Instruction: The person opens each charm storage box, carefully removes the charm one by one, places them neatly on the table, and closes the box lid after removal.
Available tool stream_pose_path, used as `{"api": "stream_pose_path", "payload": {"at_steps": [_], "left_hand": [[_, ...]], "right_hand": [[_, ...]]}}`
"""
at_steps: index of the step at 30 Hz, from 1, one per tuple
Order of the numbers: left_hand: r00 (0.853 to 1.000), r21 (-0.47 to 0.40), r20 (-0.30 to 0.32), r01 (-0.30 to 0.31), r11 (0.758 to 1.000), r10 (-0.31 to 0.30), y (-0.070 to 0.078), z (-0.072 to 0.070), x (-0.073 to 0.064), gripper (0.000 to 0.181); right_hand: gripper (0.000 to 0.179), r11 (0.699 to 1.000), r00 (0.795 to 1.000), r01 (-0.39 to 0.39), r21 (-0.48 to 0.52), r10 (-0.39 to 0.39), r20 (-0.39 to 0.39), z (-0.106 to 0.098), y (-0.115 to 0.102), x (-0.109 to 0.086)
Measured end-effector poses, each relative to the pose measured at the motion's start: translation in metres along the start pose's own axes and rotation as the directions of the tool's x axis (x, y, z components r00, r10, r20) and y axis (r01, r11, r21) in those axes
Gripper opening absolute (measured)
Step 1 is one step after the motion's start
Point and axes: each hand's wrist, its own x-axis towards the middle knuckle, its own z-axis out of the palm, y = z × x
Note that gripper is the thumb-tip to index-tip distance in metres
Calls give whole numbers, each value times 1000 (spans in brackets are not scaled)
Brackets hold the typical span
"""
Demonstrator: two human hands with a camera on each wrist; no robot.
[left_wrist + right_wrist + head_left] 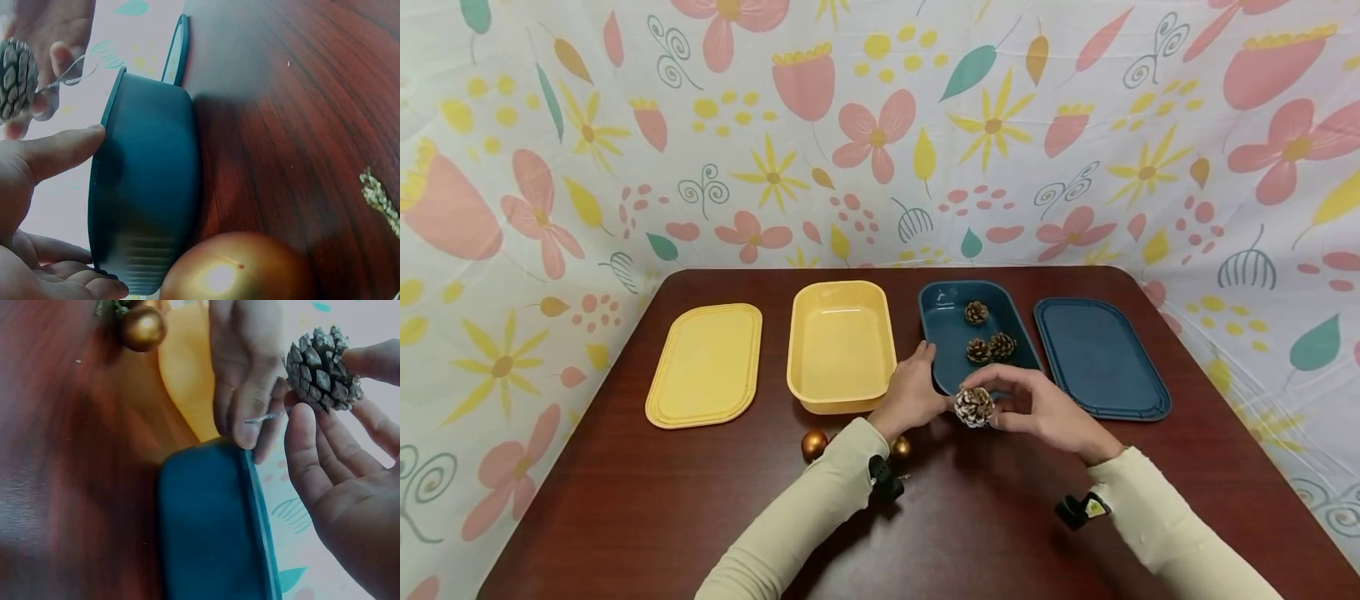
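My right hand (1037,408) pinches a pine cone (974,407) with frosted tips, held up over the near edge of the blue container (942,310). A thin silvery string (265,417) trails from the cone, seen in both wrist views. At that container's near left corner is my left hand (913,396), thumb and fingers spread along the rim. Its thumb (69,150) is straight, with the tip at the rim. Inside the blue container lie several brown pine cones (1002,345), partly overlapping.
Left of the blue container stands a yellow container (842,333), with a yellow lid (707,362) farther left. A blue lid (1101,358) lies at the right. Near my left forearm are a copper bauble (813,446) and a gold bauble (900,448); the sleeve hides what lies between.
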Motion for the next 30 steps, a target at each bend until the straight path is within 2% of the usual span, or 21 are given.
{"api": "stream_pose_path", "payload": {"at_steps": [2,5,9,14,23,30], "left_hand": [[1000,9,2,8,1000,-8,0,0,-1,96],[1000,8,8,19,1000,-19,0,1,-2,98],[999,-14,19,26,1000,-26,0,1,-3,102],[1000,-24,8,20,1000,-20,0,1,-4,102],[1000,-33,13,29,999,-29,-2,1,-4,102],[1000,-38,14,22,999,-22,-1,-1,-4,102]], "right_hand": [[40,1000,999,27,-13,-27,21,5,2,-2],[42,990,997,67,-125,-62,41,15,6,-7],[46,947,992,118,-298,-103,66,30,13,-12],[51,903,990,141,-406,-122,73,41,19,-9],[48,858,989,148,-493,-117,94,51,25,-2],[47,816,984,175,-552,-152,88,54,32,2]]}}
